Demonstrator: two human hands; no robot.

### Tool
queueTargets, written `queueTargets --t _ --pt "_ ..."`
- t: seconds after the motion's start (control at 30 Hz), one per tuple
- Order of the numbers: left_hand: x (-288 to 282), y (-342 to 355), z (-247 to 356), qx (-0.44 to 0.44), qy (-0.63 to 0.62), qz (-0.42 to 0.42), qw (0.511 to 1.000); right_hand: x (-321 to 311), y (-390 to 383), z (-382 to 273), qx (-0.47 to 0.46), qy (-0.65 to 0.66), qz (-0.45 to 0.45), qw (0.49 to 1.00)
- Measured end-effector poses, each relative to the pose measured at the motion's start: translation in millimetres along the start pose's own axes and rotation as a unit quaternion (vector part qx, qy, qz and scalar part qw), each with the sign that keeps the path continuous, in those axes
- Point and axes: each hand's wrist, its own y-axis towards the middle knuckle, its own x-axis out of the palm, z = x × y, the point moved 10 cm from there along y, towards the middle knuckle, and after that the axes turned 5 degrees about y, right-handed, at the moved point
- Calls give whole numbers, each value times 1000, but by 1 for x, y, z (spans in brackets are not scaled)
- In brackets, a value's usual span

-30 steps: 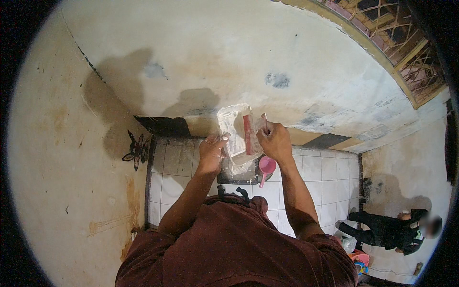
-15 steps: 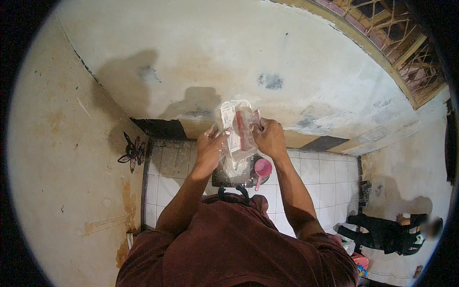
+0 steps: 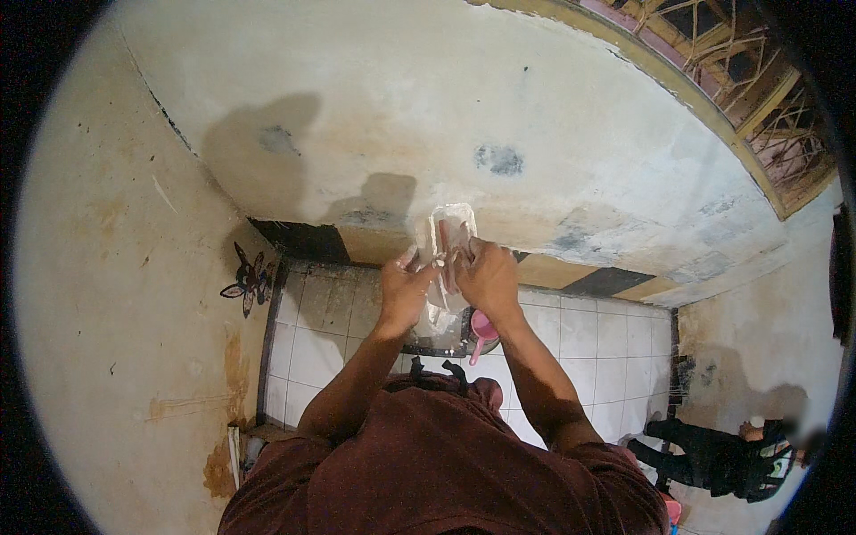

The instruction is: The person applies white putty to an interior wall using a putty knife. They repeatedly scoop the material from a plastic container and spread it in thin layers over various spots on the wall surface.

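Note:
In front of me, near the wall, I hold a shallow pale tray (image 3: pixel 458 211) smeared with white paste. My left hand (image 3: pixel 406 290) is closed on its left side, thumb toward the inside. My right hand (image 3: pixel 489 278) grips a flat reddish scraper (image 3: pixel 447 234) that lies over the tray's opening. The fingers of the right hand partly hide the scraper, so its full shape cannot be made out. White residue marks my left fingers.
Below my hands stands a dark, paste-spattered surface (image 3: pixel 435 343), with a pink dipper (image 3: pixel 482 330) beside it. A patchy wall (image 3: pixel 374 134) rises ahead, with a barred window (image 3: pixel 740 71) at upper right. Another person (image 3: pixel 718 455) in dark clothes is at far right.
My hands have drawn closer together. The scraper has shifted left over the tray, and the tray now appears narrower and more tilted.

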Motion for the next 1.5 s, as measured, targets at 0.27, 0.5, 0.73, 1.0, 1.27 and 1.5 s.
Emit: queueTargets --t 0.27,0.5,0.73,1.0,1.27,1.5 --pt "-30 -18 -15 -54 -108 81 989 -13 -20 61 39 363 50 930" --pt "-57 -28 -21 -78 -134 110 982 37 -48 82 210 610 -58 762" --pt "-84 -31 -17 -75 -169 142 972 78 -53 84 269 658 -83 698" --pt "-95 -24 -2 -75 -97 118 985 88 -48 67 273 699 -87 655" --pt "-101 -23 17 25 -24 73 997 83 -43 52 220 774 -101 585" --pt "-92 -2 -12 -21 -154 63 986 79 -39 50 164 782 -101 593"
